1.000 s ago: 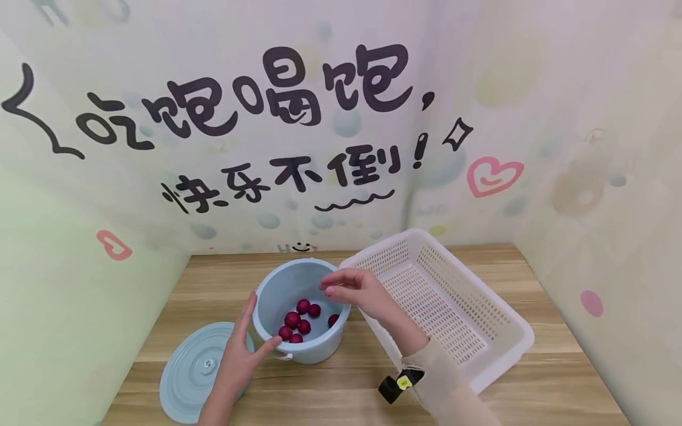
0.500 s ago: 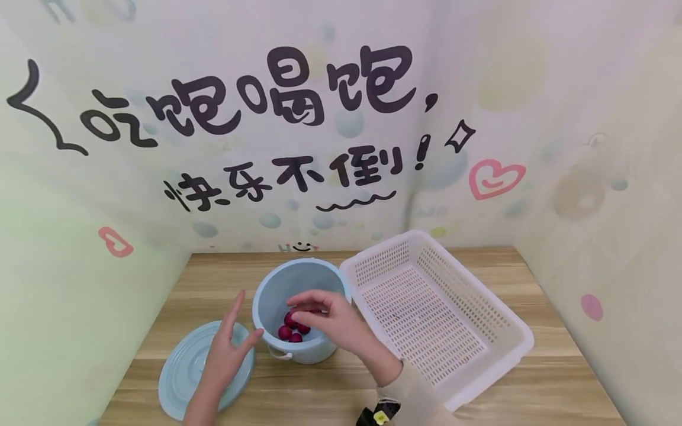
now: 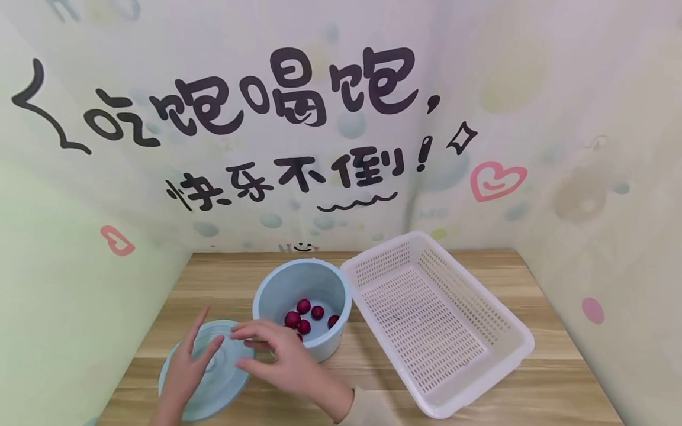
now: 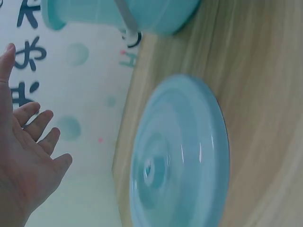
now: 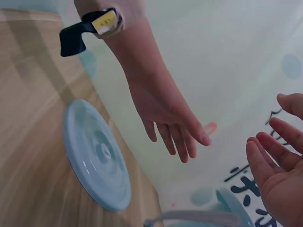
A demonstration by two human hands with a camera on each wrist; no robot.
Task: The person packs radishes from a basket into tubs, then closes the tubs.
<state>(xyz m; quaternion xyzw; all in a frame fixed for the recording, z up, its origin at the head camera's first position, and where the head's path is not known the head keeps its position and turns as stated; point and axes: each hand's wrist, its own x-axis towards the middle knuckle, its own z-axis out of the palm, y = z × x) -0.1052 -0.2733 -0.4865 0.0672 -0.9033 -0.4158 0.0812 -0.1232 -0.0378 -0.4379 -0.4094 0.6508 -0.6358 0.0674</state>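
Observation:
A light blue bucket holds several small dark red balls, partly hidden behind my right hand in the head view. To its left lies a matching round lid, knob side up. My left hand hovers over the lid with its fingers spread and nothing in it; in the left wrist view the lid sits apart from the palm. My right hand is over the lid's right side and the bucket's front, fingers loosely bent, holding nothing. The right wrist view shows both hands above the lid.
A white perforated plastic basket stands right of the bucket, close against it. Everything rests on a wood-grain table. A patterned wall with lettering closes off the back, and side walls flank the table.
My left hand has left the bucket's rim and moved left and down over the lid. My right hand has passed from above the bucket leftward to the lid. Bucket, lid and basket stay put.

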